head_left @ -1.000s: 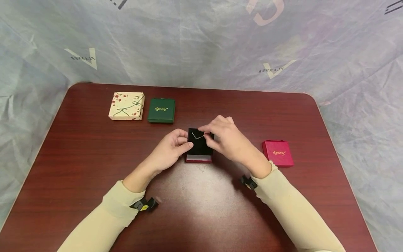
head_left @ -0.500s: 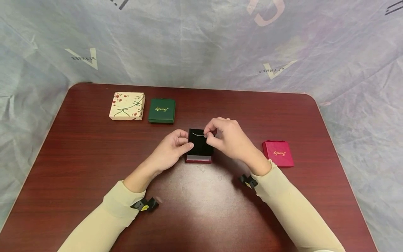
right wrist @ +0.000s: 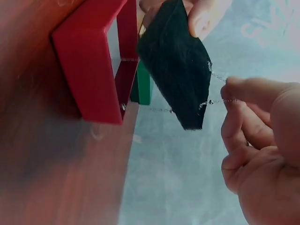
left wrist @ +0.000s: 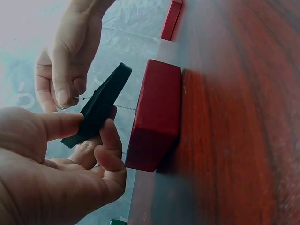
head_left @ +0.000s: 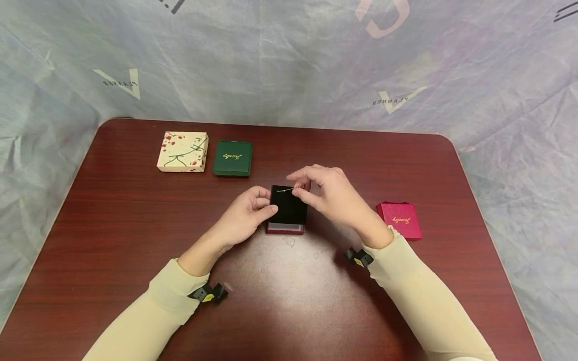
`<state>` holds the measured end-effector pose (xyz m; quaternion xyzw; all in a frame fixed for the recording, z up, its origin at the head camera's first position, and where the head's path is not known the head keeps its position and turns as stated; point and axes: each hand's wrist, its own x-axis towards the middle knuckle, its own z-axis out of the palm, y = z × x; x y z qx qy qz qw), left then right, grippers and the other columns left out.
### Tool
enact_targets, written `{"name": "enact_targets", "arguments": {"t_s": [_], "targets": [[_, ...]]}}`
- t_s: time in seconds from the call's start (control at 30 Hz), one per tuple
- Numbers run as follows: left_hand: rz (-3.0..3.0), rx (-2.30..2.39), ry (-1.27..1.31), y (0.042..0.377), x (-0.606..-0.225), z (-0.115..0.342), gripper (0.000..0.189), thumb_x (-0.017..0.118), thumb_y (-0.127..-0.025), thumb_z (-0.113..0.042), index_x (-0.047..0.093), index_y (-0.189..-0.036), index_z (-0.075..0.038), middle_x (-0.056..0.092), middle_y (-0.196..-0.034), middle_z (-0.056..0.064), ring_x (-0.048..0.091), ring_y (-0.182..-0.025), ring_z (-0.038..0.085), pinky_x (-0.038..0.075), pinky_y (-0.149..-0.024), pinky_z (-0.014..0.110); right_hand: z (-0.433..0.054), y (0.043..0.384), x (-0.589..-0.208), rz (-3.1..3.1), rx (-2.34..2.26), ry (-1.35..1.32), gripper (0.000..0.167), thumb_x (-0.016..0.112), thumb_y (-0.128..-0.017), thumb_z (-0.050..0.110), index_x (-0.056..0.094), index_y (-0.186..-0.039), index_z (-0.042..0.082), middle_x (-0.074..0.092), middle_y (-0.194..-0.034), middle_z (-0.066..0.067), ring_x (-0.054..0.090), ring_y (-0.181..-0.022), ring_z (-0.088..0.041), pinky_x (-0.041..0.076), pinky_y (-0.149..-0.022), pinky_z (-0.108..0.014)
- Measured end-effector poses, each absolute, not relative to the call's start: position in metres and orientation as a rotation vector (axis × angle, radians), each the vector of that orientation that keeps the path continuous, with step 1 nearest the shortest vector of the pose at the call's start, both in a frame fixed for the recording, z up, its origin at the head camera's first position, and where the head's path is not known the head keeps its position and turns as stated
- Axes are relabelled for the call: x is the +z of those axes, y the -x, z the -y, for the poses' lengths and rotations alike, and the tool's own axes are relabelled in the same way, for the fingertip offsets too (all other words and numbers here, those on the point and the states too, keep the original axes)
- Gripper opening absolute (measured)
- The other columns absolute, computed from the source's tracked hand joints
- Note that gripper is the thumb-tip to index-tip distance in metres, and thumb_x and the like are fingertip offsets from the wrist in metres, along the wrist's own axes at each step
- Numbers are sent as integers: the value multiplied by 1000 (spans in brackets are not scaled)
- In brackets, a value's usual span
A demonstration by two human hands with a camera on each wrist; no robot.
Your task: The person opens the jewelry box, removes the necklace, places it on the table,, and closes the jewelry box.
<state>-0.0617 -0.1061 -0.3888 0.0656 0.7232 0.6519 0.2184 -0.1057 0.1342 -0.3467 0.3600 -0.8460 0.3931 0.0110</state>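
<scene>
Between thumb and fingers, my left hand [head_left: 241, 215] holds a black velvet jewelry box insert [head_left: 290, 209] at its left edge. The insert is tilted above an open red box base [left wrist: 154, 117], apart from it in both wrist views. A thin silver chain [right wrist: 213, 101] runs through the insert's edge, and part of it hangs behind the insert toward the box. My right hand [head_left: 331, 193] pinches the chain between thumb and index finger, just off the insert's far right corner. In the right wrist view, two strands stretch from the insert to these fingertips.
A red lid [head_left: 400, 219] with gold lettering lies to the right, near my right forearm. At the back left stand a green jewelry box [head_left: 232, 158] and a cream floral box [head_left: 182, 152]. A grey cloth backdrop [head_left: 262, 65] hangs behind the table [head_left: 135, 210].
The chain on the insert has gone from a loose V to a nearly straight line. My right hand has shifted slightly, drawing the chain off the far right corner. The left hand stays put.
</scene>
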Motion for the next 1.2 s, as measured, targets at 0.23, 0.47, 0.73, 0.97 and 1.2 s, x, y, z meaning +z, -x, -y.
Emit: {"name": "enact_targets", "arguments": {"t_s": [0.23, 0.47, 0.73, 0.97, 1.2], "targets": [[-1994, 1797, -188, 61, -389, 106, 23, 60, -107, -6, 53, -127, 3, 75, -120, 18, 73, -102, 20, 50, -91, 29, -130, 109, -345, 2609, 853, -1197, 10, 78, -96, 5, 78, -107, 6, 74, -103, -3, 60, -95, -23, 41, -80, -41], [-1998, 1795, -205, 61, -389, 105, 22, 60, -107, -6, 53, -126, 4, 75, -121, 18, 73, -102, 20, 51, -90, 28, -124, 112, -345, 2554, 830, -1199, 7, 79, -97, 13, 78, -103, 9, 72, -99, 1, 57, -93, -21, 35, -76, -41], [-2011, 1798, -228, 61, -391, 104, 23, 60, -106, -5, 54, -126, 5, 75, -117, 19, 73, -99, 19, 53, -91, 34, -112, 125, -339, 2607, 784, -1219, 4, 79, -98, 19, 79, -100, 15, 70, -94, 5, 54, -87, -18, 34, -75, -40], [-2033, 1793, -218, 61, -389, 105, 22, 60, -107, -5, 54, -125, 5, 75, -116, 18, 71, -100, 18, 50, -90, 29, -104, 135, -336, 2720, 880, -1186, 5, 76, -101, 21, 78, -100, 17, 67, -91, 7, 55, -87, -15, 34, -79, -42], [-2070, 1770, -216, 61, -387, 106, 24, 61, -106, -8, 54, -125, 4, 75, -116, 17, 67, -103, 18, 47, -92, 31, -97, 142, -338, 2698, 967, -1299, 3, 77, -99, 18, 76, -97, 16, 65, -86, 8, 57, -81, -11, 42, -77, -38]]}}
